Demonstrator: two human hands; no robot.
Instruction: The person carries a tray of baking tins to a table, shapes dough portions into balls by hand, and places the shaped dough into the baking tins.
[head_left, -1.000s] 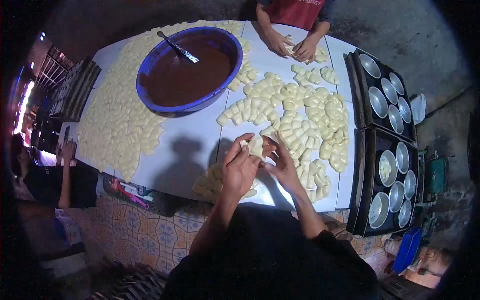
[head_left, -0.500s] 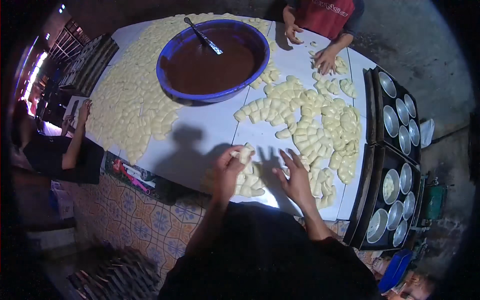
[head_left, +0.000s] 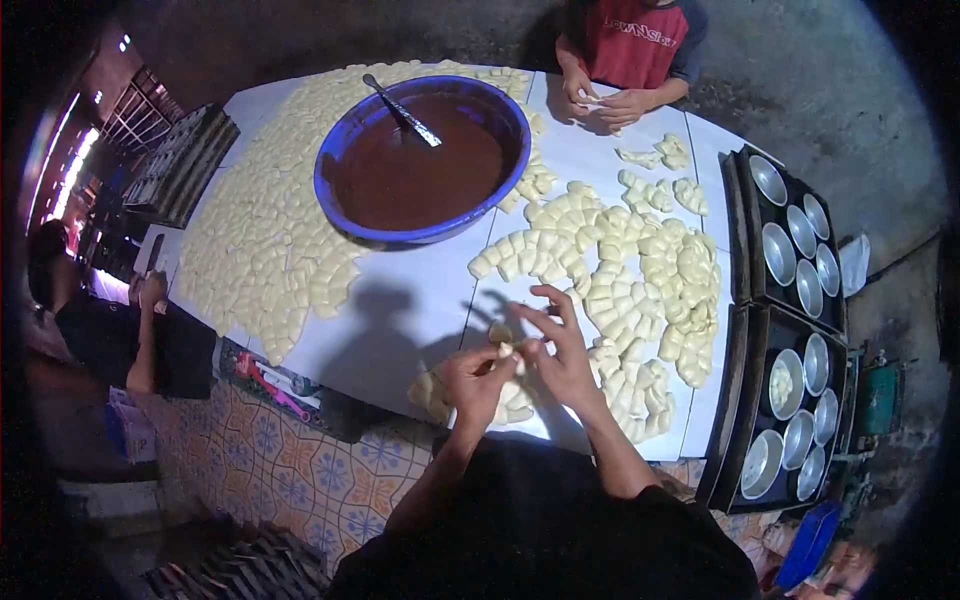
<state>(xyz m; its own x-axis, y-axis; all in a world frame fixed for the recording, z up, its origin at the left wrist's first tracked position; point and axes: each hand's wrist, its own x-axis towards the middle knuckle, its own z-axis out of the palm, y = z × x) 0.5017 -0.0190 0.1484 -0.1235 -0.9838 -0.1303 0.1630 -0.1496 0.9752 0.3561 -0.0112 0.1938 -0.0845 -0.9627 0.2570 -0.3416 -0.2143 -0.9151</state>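
My left hand (head_left: 478, 388) is closed around a small piece of pale dough (head_left: 507, 352), pinched between thumb and fingers above the near edge of the table. Beside it, my right hand (head_left: 568, 362) has its fingers spread, with the thumb close to that dough; contact is hard to make out. Under and around my left hand lie more dough pieces (head_left: 430, 392), partly hidden by it. To the right of my hands, cut dough pieces (head_left: 625, 300) spread in joined, curved rows.
A blue basin (head_left: 425, 236) of brown liquid holds a spoon (head_left: 400, 110). Many dough pieces (head_left: 240, 240) cover the table's left side. Black trays (head_left: 738, 410) with round metal tins (head_left: 762, 463) stand at the right. One co-worker handles dough (head_left: 590, 100) opposite; another person (head_left: 130, 320) is at left.
My hands have come together at the dough piece, the right moving left toward it. The co-worker opposite has lifted both hands from the dough pieces and brought them together. The view has tilted slightly.
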